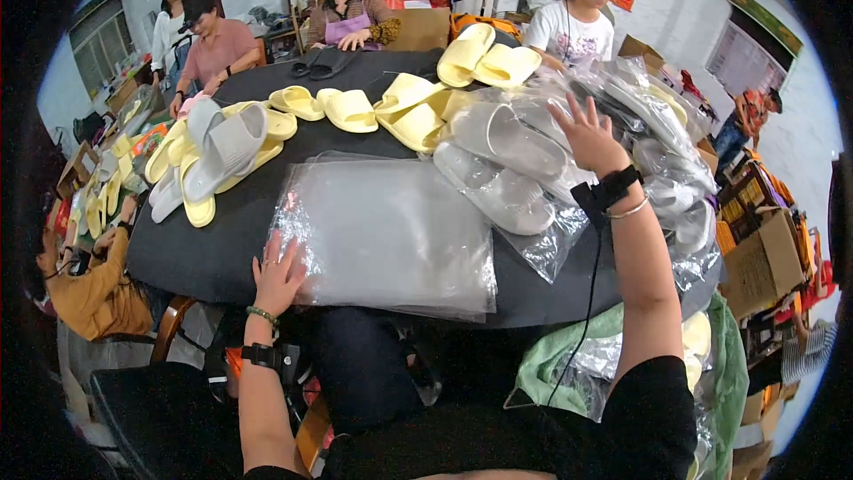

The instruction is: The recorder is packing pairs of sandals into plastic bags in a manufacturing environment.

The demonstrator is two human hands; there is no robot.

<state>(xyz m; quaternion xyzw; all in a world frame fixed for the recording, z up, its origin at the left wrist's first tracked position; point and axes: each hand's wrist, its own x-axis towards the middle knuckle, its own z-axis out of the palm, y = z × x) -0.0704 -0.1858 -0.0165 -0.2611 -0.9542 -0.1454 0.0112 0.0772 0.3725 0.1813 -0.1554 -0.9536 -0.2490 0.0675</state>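
Observation:
A stack of clear plastic bags (391, 231) lies flat on the dark table (204, 253) in front of me. My left hand (280, 276) rests with fingers spread on the stack's left edge. Farther right, my right hand (589, 135) is held out with its fingers apart, over or beside grey slippers in clear bags (511, 142); whether it touches them I cannot tell. Bare grey slippers (227, 151) lie among yellow ones at the left. Across the middle runs a row of yellow slippers (349, 111), and another yellow pair (506, 64) sits higher at the back.
Bagged slippers (680, 173) heap up along the table's right side. A green sack (729, 373) with bagged items stands below the right edge. Black slippers (324, 62) lie at the far edge. Several people sit or stand around the table; cardboard boxes (764, 258) are stacked at right.

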